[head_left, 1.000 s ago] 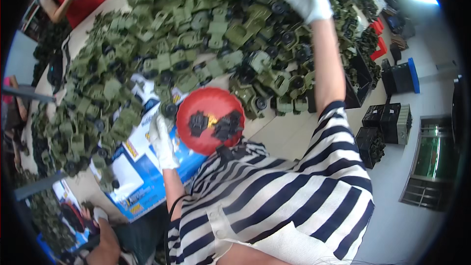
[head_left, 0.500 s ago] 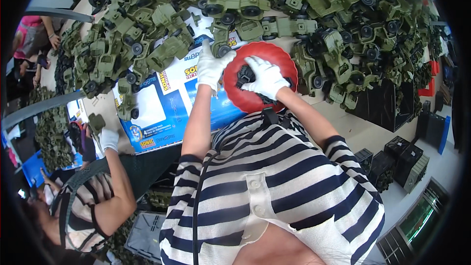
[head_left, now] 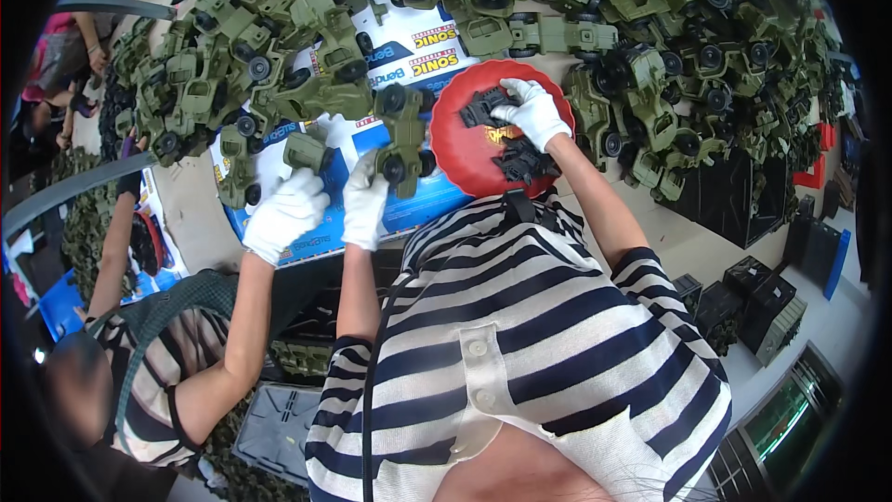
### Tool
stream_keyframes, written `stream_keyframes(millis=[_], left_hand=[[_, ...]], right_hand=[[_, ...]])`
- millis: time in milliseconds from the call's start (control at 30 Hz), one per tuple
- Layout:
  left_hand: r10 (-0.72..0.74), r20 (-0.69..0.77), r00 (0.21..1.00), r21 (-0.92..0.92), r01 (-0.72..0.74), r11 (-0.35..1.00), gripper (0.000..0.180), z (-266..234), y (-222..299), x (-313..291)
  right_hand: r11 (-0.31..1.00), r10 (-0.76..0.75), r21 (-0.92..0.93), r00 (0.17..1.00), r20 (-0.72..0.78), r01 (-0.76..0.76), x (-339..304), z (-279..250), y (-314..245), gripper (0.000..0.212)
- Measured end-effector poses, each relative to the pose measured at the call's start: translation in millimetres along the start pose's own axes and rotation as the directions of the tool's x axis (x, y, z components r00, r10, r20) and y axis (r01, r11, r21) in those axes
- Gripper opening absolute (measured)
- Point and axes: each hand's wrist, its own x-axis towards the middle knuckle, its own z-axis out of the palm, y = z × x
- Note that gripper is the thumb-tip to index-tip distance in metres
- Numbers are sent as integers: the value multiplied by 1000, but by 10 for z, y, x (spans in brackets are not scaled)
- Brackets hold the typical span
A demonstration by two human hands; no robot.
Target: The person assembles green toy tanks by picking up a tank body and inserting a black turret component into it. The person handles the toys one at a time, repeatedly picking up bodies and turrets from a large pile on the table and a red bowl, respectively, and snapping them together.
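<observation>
My left hand [head_left: 365, 203], in a white glove, is closed on the near end of an olive-green toy jeep [head_left: 404, 135] with black wheels. The jeep is over the blue printed cardboard, left of a red scalloped bowl [head_left: 455, 163]. Inside the bowl, my gloved right hand [head_left: 536, 113] pinches a black plastic part [head_left: 483, 109] between thumb and fingers. More black parts [head_left: 525, 164] lie in the bowl's near right side. Just left of my left hand, a co-worker's gloved hand [head_left: 286, 214] is at a green toy piece [head_left: 307, 151].
Olive toy jeeps [head_left: 641, 0] lie heaped across the back and right of the table. Blue and white printed cardboard [head_left: 409, 212] covers the near middle. A grey curved bar [head_left: 79, 197] crosses at left. Dark crates [head_left: 757, 302] stand on the floor at right.
My left hand has drawn back from the bowl's left side and taken hold of a jeep. My right hand now pinches a black part. The co-worker's hand has reached in from the left.
</observation>
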Motion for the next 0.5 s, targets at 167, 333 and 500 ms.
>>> stream_keyframes(millis=[167,333,500], left_hand=[[133,-164,977,74,-122,990,45,91,-50,-325],[602,41,797,908,-281,311,50,223,461,-581],[521,199,830,903,-362,232,46,334,396,-715]], right_hand=[[999,37,-1,999,-28,-37,-20,-231,-102,34],[967,-102,-245,986,-131,67,-165,-471,-467,31],[947,-109,-317,984,-141,59,-96,-284,-249,28]])
